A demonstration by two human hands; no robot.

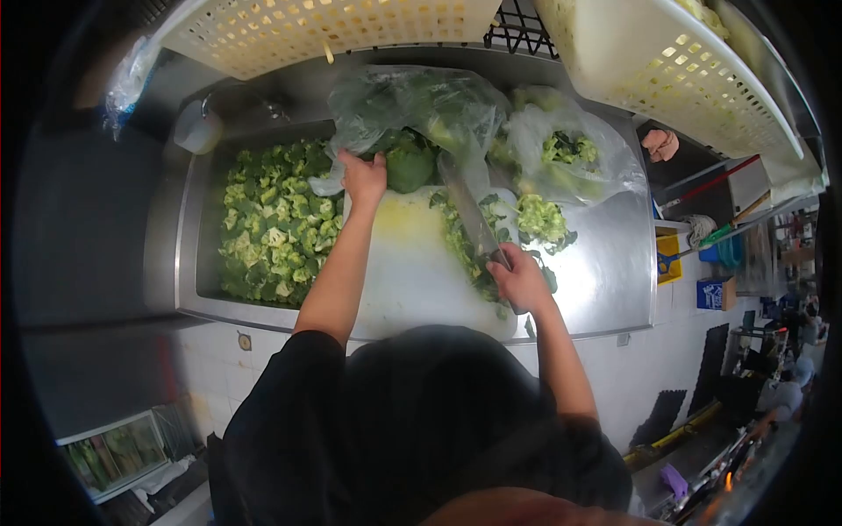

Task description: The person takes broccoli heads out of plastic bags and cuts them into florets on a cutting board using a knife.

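Note:
My left hand [362, 178] is at the near edge of a clear plastic bag [421, 96], its fingers closed on the plastic. Broccoli heads [410, 164] show in the bag's mouth, just right of that hand. In my right hand [520, 276] is a large knife [474, 215], its blade pointing away from me over the right side of the white cutting board [408, 280]. Broccoli leaves and trimmings [460, 237] lie beside and under the blade. Cut broccoli florets [276, 219] fill the sink basin to the left.
A second plastic bag [579, 167] holds broccoli pieces, with loose broccoli [542, 221] beside the board on the steel counter [605, 263]. Perforated cream crates [333, 39] hang over the far edge. A white jug [198, 127] stands at the sink's far left corner. People are in the distance at right.

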